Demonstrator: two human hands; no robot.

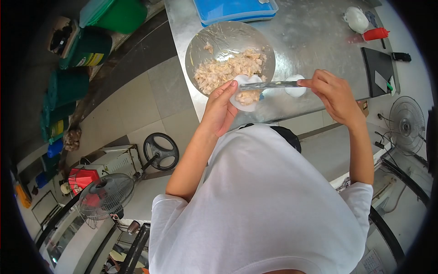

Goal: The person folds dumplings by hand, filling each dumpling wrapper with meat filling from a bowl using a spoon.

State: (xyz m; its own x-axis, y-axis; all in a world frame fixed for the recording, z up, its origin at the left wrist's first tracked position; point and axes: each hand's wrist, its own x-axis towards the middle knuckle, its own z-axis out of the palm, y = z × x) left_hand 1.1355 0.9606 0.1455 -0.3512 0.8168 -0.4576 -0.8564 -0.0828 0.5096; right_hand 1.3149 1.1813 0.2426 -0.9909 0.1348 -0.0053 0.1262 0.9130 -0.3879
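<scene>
Between the thumb and fingers of my left hand [220, 108] is a thin white round wrapper [244, 106], with a lump of pale filling [248, 97] on it. My right hand [332, 93] grips one end of a flat metal spatula [278, 84], whose other end lies across the wrapper. Just beyond my left hand stands a round metal bowl [219, 34] with a heap of pale, chunky mixture [228, 68] in it. A stack of white round wrappers [296, 91] rests on the metal table beneath the spatula.
The metal table [310, 41] carries a blue lidded container [237, 9] at its far edge. Toward the right are a white bundle [356, 19], a red bottle [376, 34] and a black board [378, 68]. Green bins [68, 86] stand at the left.
</scene>
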